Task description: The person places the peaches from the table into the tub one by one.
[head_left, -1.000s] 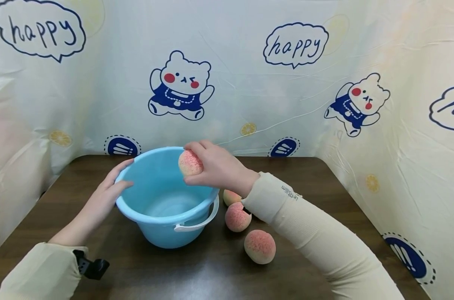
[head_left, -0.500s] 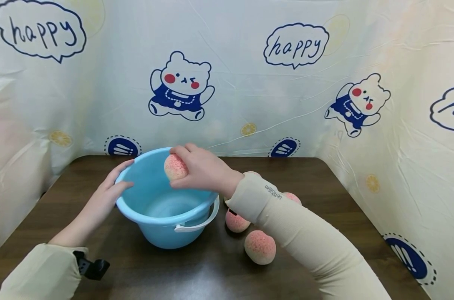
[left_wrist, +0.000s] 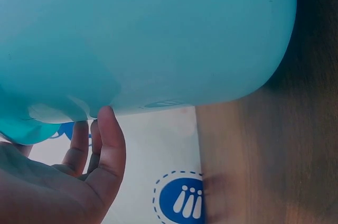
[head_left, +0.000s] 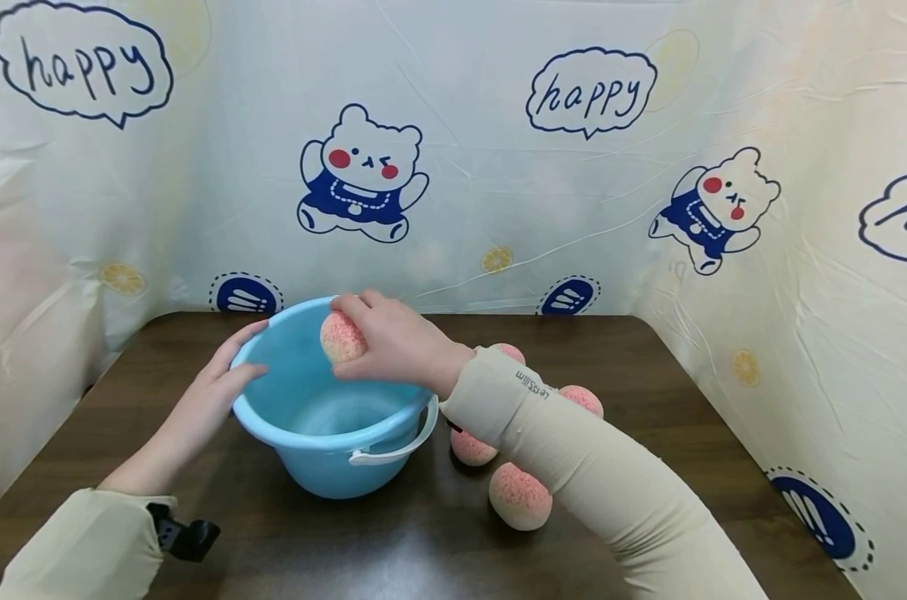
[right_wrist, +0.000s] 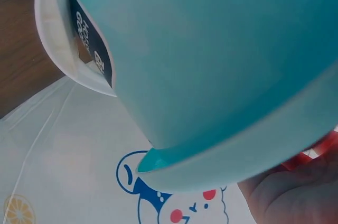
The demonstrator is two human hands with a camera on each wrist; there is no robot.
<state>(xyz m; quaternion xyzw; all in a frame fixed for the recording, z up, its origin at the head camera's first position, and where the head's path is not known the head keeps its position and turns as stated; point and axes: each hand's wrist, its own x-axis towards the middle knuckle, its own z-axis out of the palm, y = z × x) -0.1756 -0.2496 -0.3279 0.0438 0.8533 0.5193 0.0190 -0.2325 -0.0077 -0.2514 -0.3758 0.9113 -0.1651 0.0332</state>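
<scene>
A light blue bucket [head_left: 341, 471] stands on the table, its mouth facing up and toward me. The left hand [head_left: 224, 371] holds its left rim, thumb inside and fingers along the outside wall; these fingers [left_wrist: 112, 155] show against the bucket in the left wrist view. Over the opening, the right hand [head_left: 401, 342] grips a pink and cream peach [head_left: 341, 337] between thumb and fingers. In the right wrist view the bucket's wall [right_wrist: 200, 65] hides most of that hand [right_wrist: 296, 197] and the peach. The white handle [head_left: 393, 456] hangs at the bucket's near right side.
Several more peaches lie right of the bucket: one near the front [head_left: 521, 497], a second peach [head_left: 473, 448] partly under the right sleeve, others behind the forearm [head_left: 583, 400]. Printed cloth [head_left: 453, 167] walls the dark wooden table [head_left: 311, 550] at the back and sides.
The right hand has carried the peach leftward, further over the bucket's opening, slowing lately. Peaches behind the right forearm have come into view. The left hand and bucket stay put.
</scene>
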